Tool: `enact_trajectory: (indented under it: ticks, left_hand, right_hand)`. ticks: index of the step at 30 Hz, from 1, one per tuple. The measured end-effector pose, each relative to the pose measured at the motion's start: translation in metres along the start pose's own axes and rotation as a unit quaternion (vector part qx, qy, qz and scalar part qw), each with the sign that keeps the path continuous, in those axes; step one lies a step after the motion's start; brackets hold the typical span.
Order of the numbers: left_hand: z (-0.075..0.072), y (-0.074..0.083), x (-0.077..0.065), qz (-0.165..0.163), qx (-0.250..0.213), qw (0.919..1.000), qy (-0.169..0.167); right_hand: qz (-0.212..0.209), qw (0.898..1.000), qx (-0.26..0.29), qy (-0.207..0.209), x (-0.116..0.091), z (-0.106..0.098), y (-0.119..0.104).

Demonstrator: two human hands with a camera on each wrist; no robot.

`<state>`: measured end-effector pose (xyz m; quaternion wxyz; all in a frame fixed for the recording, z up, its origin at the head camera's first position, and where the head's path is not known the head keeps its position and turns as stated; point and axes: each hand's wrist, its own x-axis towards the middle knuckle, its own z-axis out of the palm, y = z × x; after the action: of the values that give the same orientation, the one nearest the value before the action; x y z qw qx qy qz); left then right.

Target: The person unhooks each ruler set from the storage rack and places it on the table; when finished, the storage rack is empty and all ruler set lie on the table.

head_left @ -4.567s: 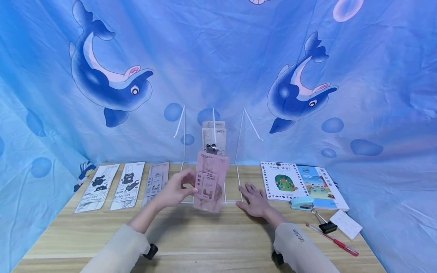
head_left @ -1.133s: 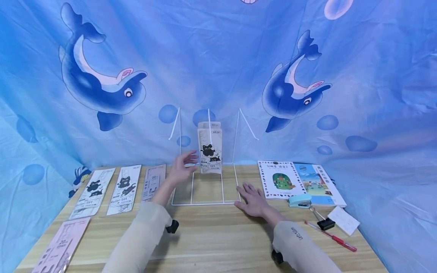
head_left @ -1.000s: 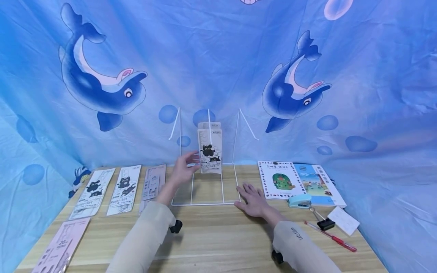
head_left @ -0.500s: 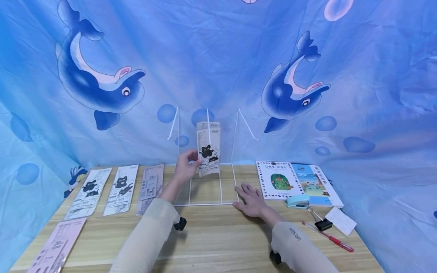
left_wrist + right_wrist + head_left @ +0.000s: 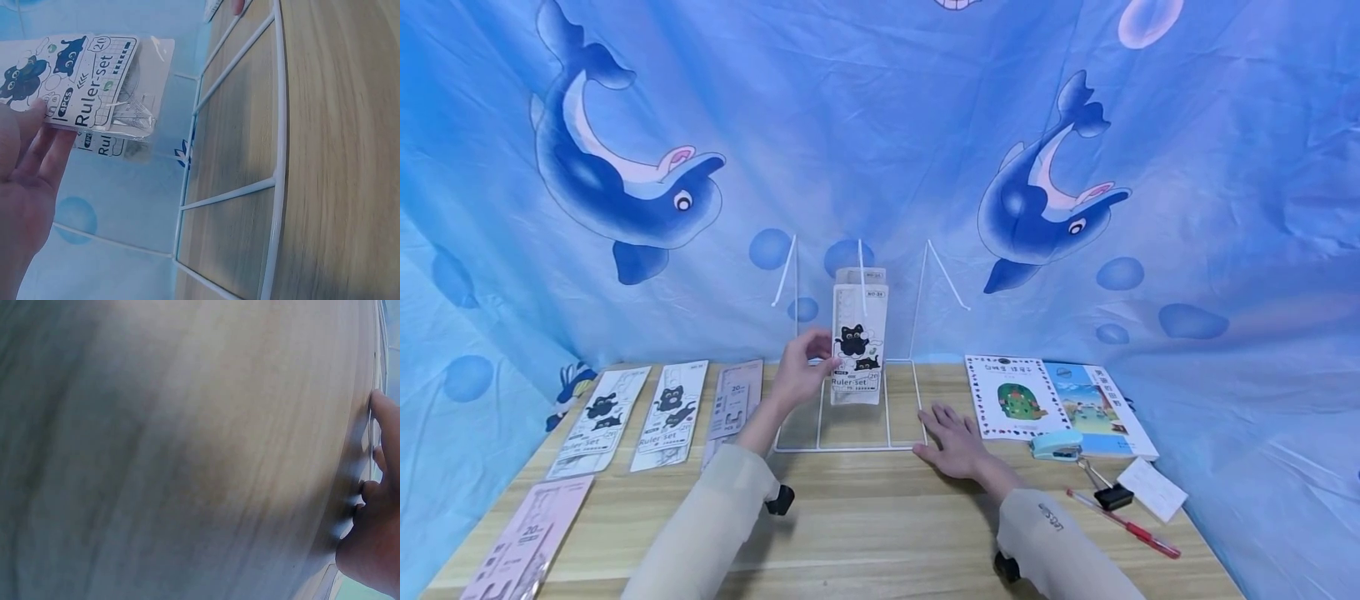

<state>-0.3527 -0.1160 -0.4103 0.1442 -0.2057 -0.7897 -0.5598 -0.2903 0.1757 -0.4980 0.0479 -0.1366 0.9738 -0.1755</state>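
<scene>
My left hand [image 5: 805, 367] pinches the lower left edge of a ruler set packet [image 5: 857, 346] printed with black cats, thumb in front and fingers behind. The packet hangs at the middle hook of a white wire rack [image 5: 850, 449], and a second ruler set packet [image 5: 872, 273] shows behind it. In the left wrist view the thumb lies over the print of the front ruler set [image 5: 94, 81], with the other packet [image 5: 100, 144] partly hidden. My right hand [image 5: 955, 440] lies flat with fingers spread, its fingertips at the right side of the rack's base.
Two cat ruler sets [image 5: 601, 417] [image 5: 670, 412] and a mauve packet [image 5: 735, 400] lie at left, a pink packet [image 5: 527, 537] nearer. On the right are two booklets [image 5: 1000, 417] [image 5: 1101, 417], a stapler [image 5: 1057, 444], a binder clip [image 5: 1112, 497], a red pen [image 5: 1138, 529] and a white pad [image 5: 1152, 489].
The pink packet has gone from my left hand to the table at left. That hand then reached the front ruler set, took its edge and drew it slightly forward. My right hand stayed put.
</scene>
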Motion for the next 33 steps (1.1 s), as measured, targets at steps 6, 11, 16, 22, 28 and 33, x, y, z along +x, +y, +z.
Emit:
enact_trajectory:
  ticks: [6,11,16,22,28,33]
  left_hand:
    - [-0.005,0.004,-0.010,0.018,0.012,0.9997,-0.013]
    - [-0.011,0.011,-0.021,0.007,0.014,0.9992,-0.038]
    - [-0.014,0.017,-0.031,0.007,0.014,0.9978,-0.064]
    - [-0.016,0.025,-0.043,0.009,0.021,0.9954,-0.093]
    - [-0.020,0.034,-0.053,0.021,0.029,0.9942,-0.101]
    - [-0.030,0.040,-0.065,0.029,0.040,0.9931,-0.106]
  right_hand:
    - [0.002,1.000,-0.001,-0.001,0.000,0.001,0.001]
    - [0.001,1.000,0.000,-0.003,0.000,0.002,0.001]
    - [0.004,1.000,-0.004,-0.003,0.001,0.002,0.002]
    - [0.002,1.000,0.002,-0.005,0.000,0.002,0.001]
    - [0.007,1.000,-0.002,-0.004,0.000,0.001,0.000]
    - [0.003,1.000,-0.002,-0.009,0.000,0.000,-0.001]
